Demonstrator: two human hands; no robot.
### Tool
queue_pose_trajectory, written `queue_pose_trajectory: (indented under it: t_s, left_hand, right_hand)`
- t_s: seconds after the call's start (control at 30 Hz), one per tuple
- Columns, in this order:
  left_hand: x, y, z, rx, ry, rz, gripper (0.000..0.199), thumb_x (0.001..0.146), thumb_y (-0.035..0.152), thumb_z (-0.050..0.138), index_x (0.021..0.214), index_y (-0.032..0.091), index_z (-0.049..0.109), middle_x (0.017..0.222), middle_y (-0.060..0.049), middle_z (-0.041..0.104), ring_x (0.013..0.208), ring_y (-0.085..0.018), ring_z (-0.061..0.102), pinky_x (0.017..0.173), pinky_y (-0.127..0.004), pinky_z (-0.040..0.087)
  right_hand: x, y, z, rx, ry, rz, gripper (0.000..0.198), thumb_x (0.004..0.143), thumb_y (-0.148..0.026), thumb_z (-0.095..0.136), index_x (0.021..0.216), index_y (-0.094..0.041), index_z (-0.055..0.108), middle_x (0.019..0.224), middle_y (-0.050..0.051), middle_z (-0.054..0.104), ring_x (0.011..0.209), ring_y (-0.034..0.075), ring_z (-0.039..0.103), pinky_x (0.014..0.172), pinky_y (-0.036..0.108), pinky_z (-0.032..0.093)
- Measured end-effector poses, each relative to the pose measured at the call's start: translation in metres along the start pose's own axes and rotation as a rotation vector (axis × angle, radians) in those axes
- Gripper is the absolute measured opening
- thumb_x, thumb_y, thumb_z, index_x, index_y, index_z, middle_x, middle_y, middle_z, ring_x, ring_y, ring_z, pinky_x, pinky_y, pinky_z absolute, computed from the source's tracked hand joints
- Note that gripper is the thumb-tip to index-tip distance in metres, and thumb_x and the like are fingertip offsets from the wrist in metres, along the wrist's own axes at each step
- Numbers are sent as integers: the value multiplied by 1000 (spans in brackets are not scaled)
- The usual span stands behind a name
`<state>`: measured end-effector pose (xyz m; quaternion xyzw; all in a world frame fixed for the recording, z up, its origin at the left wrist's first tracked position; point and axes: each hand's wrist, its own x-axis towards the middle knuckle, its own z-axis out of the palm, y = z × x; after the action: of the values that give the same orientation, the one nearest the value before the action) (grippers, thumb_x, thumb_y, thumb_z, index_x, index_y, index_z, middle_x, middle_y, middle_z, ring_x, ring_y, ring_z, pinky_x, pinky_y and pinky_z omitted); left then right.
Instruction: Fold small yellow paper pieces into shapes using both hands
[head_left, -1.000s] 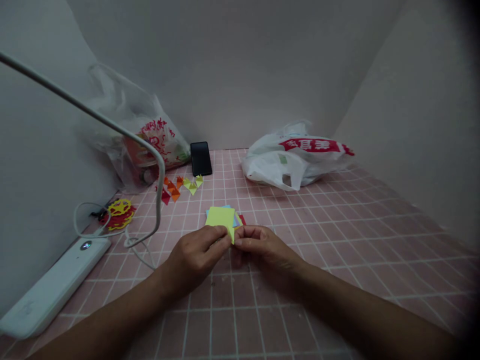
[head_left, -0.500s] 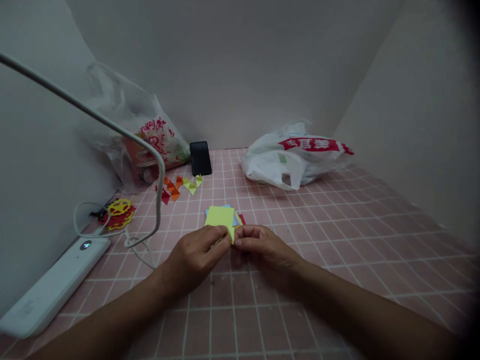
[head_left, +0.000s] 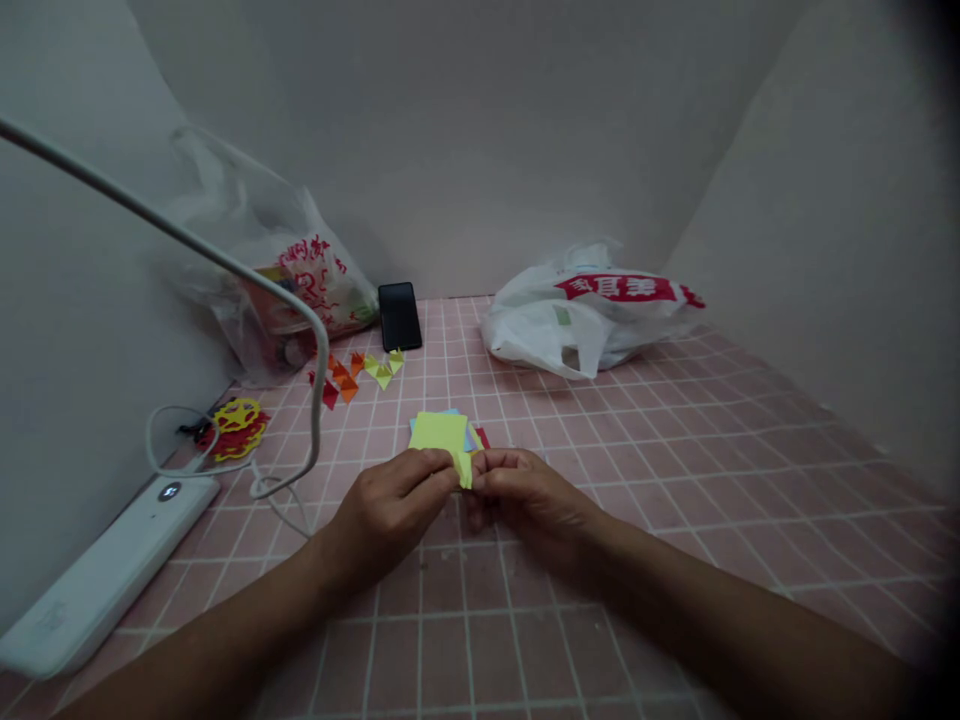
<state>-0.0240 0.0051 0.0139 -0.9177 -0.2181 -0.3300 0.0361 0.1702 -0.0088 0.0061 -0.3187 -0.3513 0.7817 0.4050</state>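
Note:
Both my hands meet over the pink tiled surface at a small piece of yellow paper [head_left: 464, 471]. My left hand [head_left: 394, 503] pinches its left side between thumb and fingers. On the right edge, the closed fingertips of my right hand [head_left: 525, 487] grip the same paper. Directly behind them lies a stack of coloured paper squares [head_left: 441, 430], a yellow sheet on top, with blue, purple and red corners sticking out. My fingers hide part of the held paper, and whether it joins the top sheet I cannot tell.
Folded paper hearts in orange [head_left: 346, 383] and yellow [head_left: 383, 371] lie near a black phone [head_left: 400, 316]. Plastic bags stand at the back left [head_left: 315, 270] and right [head_left: 547, 330]. Left are yellow-red cutouts [head_left: 236, 425], a white power strip-like device [head_left: 112, 580] and a cable [head_left: 319, 400].
The yellow paper between my fingertips shows a wider face than its earlier narrow point. My right fingertips have shifted slightly; my left hand stays nearly in place.

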Motion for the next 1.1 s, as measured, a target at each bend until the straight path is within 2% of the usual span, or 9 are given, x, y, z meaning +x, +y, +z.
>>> queue_pose_trajectory:
  t_s: [0.2, 0.33, 0.43, 0.53, 0.63, 0.77, 0.93, 1.1]
  left_hand:
    - [5, 0, -1, -246, 62, -219, 11, 88, 4, 57, 92, 14, 62, 91, -8, 67, 85, -15, 65, 77, -26, 54]
    - [9, -3, -2, -473, 70, -477, 8, 86, 9, 58, 85, 15, 63, 85, -5, 66, 76, -14, 63, 62, -23, 52]
    - [10, -4, -1, -726, 61, -695, 5, 85, 13, 57, 85, 15, 62, 81, -3, 64, 62, -11, 60, 51, -20, 50]
    - [11, -4, 0, -941, 68, -859, 5, 84, 19, 59, 87, 15, 59, 82, -2, 65, 59, -10, 63, 47, -19, 51]
    - [13, -2, 0, -1047, 83, -941, 11, 82, 24, 63, 85, 14, 57, 88, -4, 67, 65, -12, 66, 50, -20, 54]
    - [14, 1, 1, -1112, 92, -1020, 15, 81, 25, 66, 84, 14, 57, 74, -2, 69, 66, -12, 66, 58, -21, 55]
    - [13, -2, 5, -1194, 156, -1092, 18, 77, 25, 71, 80, 14, 57, 65, 1, 67, 59, -11, 63, 59, -22, 53]
    - [9, -4, 9, -1341, 171, -1117, 20, 75, 24, 74, 79, 15, 58, 68, 3, 65, 59, -9, 61, 61, -22, 50]
  right_hand:
    - [0, -3, -1, 35, 6, 2, 4, 63, -16, 63, 63, -14, 59, 58, 1, 60, 51, 11, 54, 56, 26, 44]
    - [1, -5, -1, 6, 73, 20, 5, 62, -17, 63, 64, -15, 59, 55, 0, 58, 48, 10, 52, 52, 25, 42]
    - [2, -6, -2, -44, 103, 30, 7, 64, -20, 64, 64, -16, 58, 51, -1, 57, 44, 10, 50, 48, 24, 41]
    - [2, -7, -2, -97, 107, 41, 10, 67, -24, 62, 64, -17, 55, 49, -1, 57, 42, 10, 50, 46, 24, 39]
    - [1, -7, 0, -165, 138, 41, 11, 67, -24, 60, 64, -18, 52, 49, -1, 57, 42, 10, 50, 44, 22, 36]
    - [0, -6, 1, -265, 157, 57, 11, 66, -24, 60, 63, -18, 51, 52, -2, 57, 44, 9, 50, 43, 21, 35]
    - [0, -4, 1, -259, 108, 68, 14, 67, -23, 63, 65, -18, 50, 54, -2, 57, 45, 9, 52, 46, 22, 38]
    - [0, -4, -2, -285, 142, -7, 28, 76, -41, 66, 71, -18, 52, 58, -2, 57, 46, 10, 51, 45, 22, 37]
